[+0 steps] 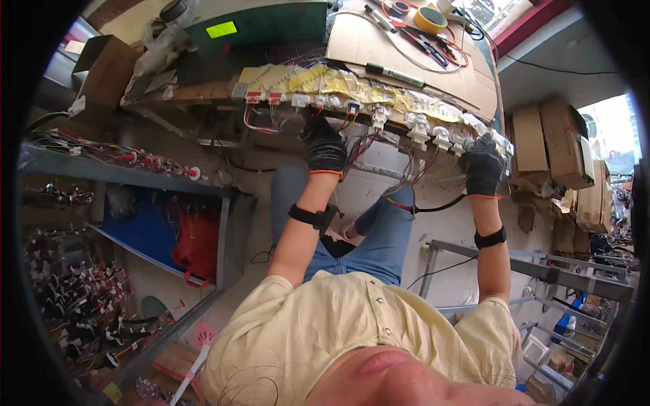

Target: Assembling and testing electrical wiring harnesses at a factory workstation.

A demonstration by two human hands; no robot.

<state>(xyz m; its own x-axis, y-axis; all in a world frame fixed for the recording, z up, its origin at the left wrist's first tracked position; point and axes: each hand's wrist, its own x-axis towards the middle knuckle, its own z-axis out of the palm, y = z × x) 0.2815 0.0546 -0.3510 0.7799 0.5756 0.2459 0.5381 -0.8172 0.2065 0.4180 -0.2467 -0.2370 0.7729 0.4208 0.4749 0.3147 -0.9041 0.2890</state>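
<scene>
Both my hands wear dark knitted gloves with orange cuffs. A row of connectors, mostly white with a few red or black, runs along the front edge of the bench under yellow tape (325,82). My left hand (325,145) is at the left-middle of this row, fingers curled up by a red connector (319,105); what they grip is hidden. Thin wires (362,145) hang beside it. At the row's right end, my right hand (484,169) has its fingers closed against the last white connectors (500,141); anything between them cannot be made out.
Cardboard (345,40) covers the bench top, with a black marker (396,74), pliers (433,51) and a yellow round pot (430,20) on it. A green box (261,27) stands behind. Wire harnesses fill a rack at left; a metal frame (528,267) and cardboard boxes (558,139) are at right.
</scene>
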